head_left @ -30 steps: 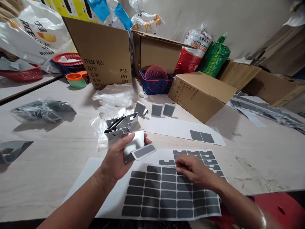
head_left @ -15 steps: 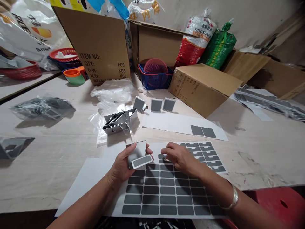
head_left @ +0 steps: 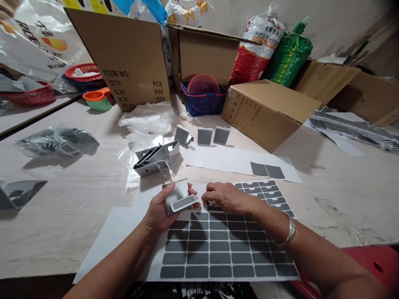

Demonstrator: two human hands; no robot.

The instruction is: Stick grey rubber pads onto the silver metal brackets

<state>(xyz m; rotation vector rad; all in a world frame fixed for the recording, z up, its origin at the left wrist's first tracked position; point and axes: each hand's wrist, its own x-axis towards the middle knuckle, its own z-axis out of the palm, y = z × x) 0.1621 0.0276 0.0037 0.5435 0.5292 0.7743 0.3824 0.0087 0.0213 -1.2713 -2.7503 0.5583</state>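
My left hand [head_left: 160,209] is closed around a silver bent-metal phone stand [head_left: 181,192], raised above the sheet and tilted toward me. A grey strip in a pale border covers the stand's front lip. My right hand [head_left: 226,197] is at the upper part of a white sheet of grey stickers [head_left: 220,248], its fingers curled and pinched together. The fingertips are at the left edge of a partly covered grey sticker [head_left: 215,208]; whatever is between them is hidden. Rectangular stickers fill the lower rows, and notched ones [head_left: 270,189] show at the upper right.
Beyond my hands are nested metal stands [head_left: 152,160], three stands with grey pads [head_left: 205,136] and a white strip [head_left: 218,158] bearing two grey squares. Bagged parts [head_left: 59,142] and another stand [head_left: 20,194] lie left. Cardboard boxes [head_left: 264,110] and a blue basket [head_left: 202,104] stand behind.
My right hand has moved slightly left and up, its fingers now closer together at the sticker's edge. My left hand, with the phone stand, has shifted slightly left and up.
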